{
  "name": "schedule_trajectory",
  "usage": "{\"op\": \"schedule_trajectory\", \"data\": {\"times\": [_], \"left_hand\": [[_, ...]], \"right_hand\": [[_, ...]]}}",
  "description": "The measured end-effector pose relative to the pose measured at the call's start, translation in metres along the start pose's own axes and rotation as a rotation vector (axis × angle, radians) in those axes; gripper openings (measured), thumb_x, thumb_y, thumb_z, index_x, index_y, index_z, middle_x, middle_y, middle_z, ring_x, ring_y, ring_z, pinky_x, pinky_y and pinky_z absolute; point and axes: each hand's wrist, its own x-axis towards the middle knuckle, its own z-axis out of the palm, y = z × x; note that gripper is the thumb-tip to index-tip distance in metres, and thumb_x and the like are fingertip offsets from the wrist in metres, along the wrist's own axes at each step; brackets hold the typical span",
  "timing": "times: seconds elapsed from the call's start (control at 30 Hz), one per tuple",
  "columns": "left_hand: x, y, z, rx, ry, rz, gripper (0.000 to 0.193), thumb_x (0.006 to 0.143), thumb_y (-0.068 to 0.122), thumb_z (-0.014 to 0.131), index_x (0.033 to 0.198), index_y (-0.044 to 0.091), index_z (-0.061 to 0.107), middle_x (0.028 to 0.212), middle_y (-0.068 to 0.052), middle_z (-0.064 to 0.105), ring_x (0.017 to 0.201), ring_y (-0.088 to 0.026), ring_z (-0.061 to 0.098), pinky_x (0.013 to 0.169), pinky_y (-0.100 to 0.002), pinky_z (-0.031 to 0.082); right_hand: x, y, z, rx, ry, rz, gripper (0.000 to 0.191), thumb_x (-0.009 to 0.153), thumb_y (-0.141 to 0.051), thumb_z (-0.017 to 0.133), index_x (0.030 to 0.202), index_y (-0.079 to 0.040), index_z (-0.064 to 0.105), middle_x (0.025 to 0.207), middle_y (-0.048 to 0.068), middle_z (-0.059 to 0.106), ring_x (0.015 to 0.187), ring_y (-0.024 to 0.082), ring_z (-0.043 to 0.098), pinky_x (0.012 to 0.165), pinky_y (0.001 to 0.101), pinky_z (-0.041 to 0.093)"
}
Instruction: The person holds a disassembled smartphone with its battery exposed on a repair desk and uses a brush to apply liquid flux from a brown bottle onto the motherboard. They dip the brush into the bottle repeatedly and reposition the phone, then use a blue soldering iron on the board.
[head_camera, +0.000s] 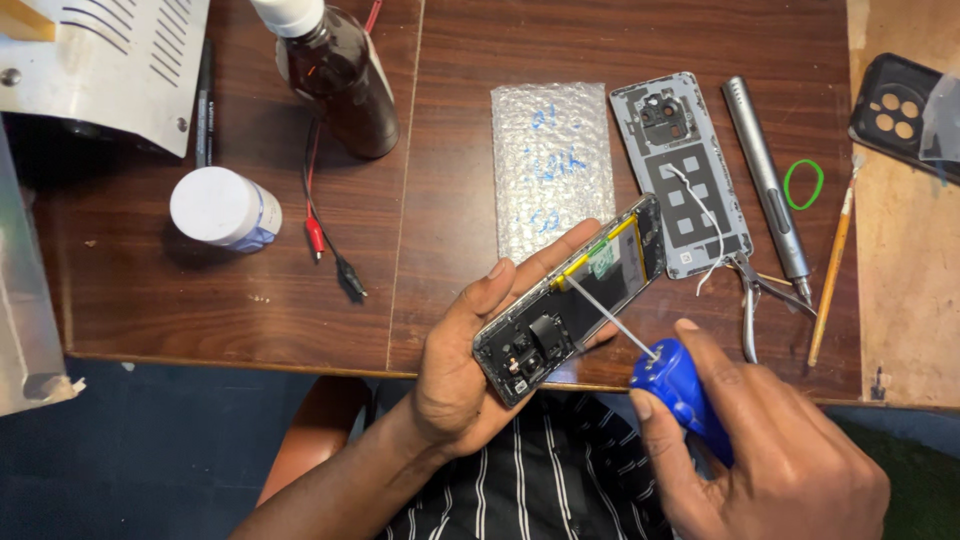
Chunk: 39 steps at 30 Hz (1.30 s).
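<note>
While the left hand (455, 385) cradles an opened phone (570, 300) from beneath, its grip closed around the long edges, the device hangs tilted just above the near edge of the worktop (230, 290). Its back is off, so dark, glossy inner parts show, with a yellow strip and a small green patch near the far end. The right hand (770, 450) has its grip clamped on a screwdriver (660, 365), whose rounded blue plastic handle gives way to a thin, bright metal shaft; the tip rests on the phone's middle.

Just beyond the phone lies a grey plastic back cover (680, 170), flat and rectangular, with camera cut-outs and a loose white wire across it. To its left sits a bubble-wrap pouch (552, 160), silvery and dimpled (blue marks show on it). To its right lie metal tweezers (752, 300), a slim grey pen-shaped driver (765, 175), a green rubber band (803, 184) and a thin wooden-handled brush (832, 270). A black phone case (900, 110) rests at the far right.

On the left stand a brown glass bottle (340, 85) with a white cap and a small white tub (222, 208), beside red and black clip leads (325, 235). The worktop is dark, grained wood. A striped shirt (540, 480) and dark blue floor (150, 450) show below.
</note>
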Motion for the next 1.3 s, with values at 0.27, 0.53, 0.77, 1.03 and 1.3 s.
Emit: {"op": "schedule_trajectory", "data": {"times": [0.27, 0.53, 0.77, 1.03, 1.3], "left_hand": [[-0.001, -0.001, -0.001, -0.014, -0.010, -0.002, 0.076, 0.110, 0.046, 0.033, 0.166, -0.003, 0.024, 0.161, -0.023, 0.042, 0.145, -0.028, 0.046, 0.124, -0.044, 0.037], [-0.002, -0.001, -0.001, -0.013, -0.009, -0.010, 0.076, 0.109, 0.047, 0.033, 0.166, -0.002, 0.024, 0.163, -0.020, 0.042, 0.146, -0.025, 0.047, 0.125, -0.043, 0.038], [-0.002, -0.001, 0.000, -0.002, -0.010, -0.002, 0.076, 0.108, 0.047, 0.034, 0.165, -0.003, 0.023, 0.164, -0.020, 0.039, 0.147, -0.025, 0.044, 0.124, -0.044, 0.038], [-0.002, -0.001, 0.002, -0.023, -0.014, 0.010, 0.077, 0.109, 0.046, 0.035, 0.165, -0.005, 0.024, 0.165, -0.022, 0.038, 0.148, -0.026, 0.044, 0.125, -0.044, 0.037], [-0.002, -0.001, 0.003, -0.028, -0.002, 0.006, 0.076, 0.108, 0.046, 0.035, 0.165, -0.005, 0.024, 0.164, -0.022, 0.038, 0.148, -0.027, 0.044, 0.125, -0.046, 0.036]], "right_hand": [[-0.002, 0.003, 0.002, -0.012, -0.041, 0.028, 0.060, 0.077, -0.037, 0.085, 0.132, -0.016, 0.075, 0.079, 0.008, 0.072, 0.074, 0.020, 0.075, 0.069, 0.0376, 0.058], [-0.003, 0.001, 0.005, 0.021, 0.009, -0.033, 0.058, 0.079, -0.034, 0.083, 0.131, -0.011, 0.073, 0.084, 0.010, 0.073, 0.077, 0.022, 0.076, 0.071, 0.0388, 0.059], [0.007, 0.001, 0.002, -0.066, -0.064, 0.104, 0.054, 0.085, -0.038, 0.081, 0.134, -0.018, 0.075, 0.082, 0.006, 0.074, 0.073, 0.019, 0.075, 0.068, 0.0373, 0.059], [0.006, 0.005, 0.003, 0.014, 0.009, 0.029, 0.048, 0.086, -0.036, 0.079, 0.129, -0.015, 0.075, 0.083, 0.007, 0.074, 0.072, 0.020, 0.074, 0.064, 0.0360, 0.056], [0.009, 0.008, 0.004, -0.008, 0.014, 0.031, 0.048, 0.085, -0.036, 0.079, 0.129, -0.016, 0.075, 0.083, 0.006, 0.073, 0.073, 0.022, 0.074, 0.064, 0.0371, 0.056]]}}
